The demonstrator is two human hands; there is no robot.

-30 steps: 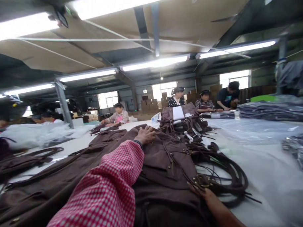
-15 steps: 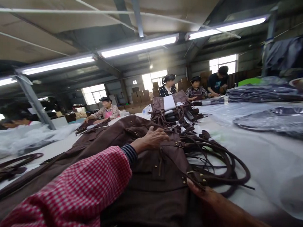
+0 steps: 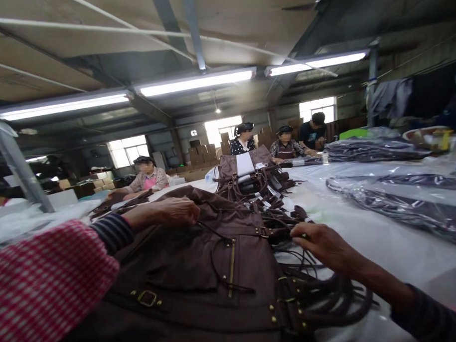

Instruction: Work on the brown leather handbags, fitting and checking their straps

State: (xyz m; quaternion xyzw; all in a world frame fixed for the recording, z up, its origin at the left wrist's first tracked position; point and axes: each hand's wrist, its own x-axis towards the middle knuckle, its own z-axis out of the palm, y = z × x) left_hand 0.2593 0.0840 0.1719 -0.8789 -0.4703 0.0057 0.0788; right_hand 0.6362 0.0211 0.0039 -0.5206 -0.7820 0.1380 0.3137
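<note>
A dark brown handbag (image 3: 187, 269) lies flat in front of me, with a brass zip, a buckle and small studs. My left hand (image 3: 177, 211) is closed at its upper left side, gripping the bag's material; a thin brown cord (image 3: 214, 231) runs from beside its fingertips across the front. On the right, my right hand (image 3: 318, 244) pinches a brown strap (image 3: 285, 234) near the upper buckle. Thick rounded handles (image 3: 342, 314) curve out below that hand. The exact grip of the left fingertips is partly hidden.
More brown bags (image 3: 228, 166) with white tags are heaped beyond. Plastic-wrapped bags (image 3: 391, 196) lie at the right on the pale table covering (image 3: 363, 245). Several people work across the table, including one person (image 3: 149, 175) at the left. A metal post (image 3: 22, 169) stands at left.
My left hand has moved left and nearer across the bag. My right hand has risen from the lower handle fittings to the upper strap. The zip and buckle now show more fully.
</note>
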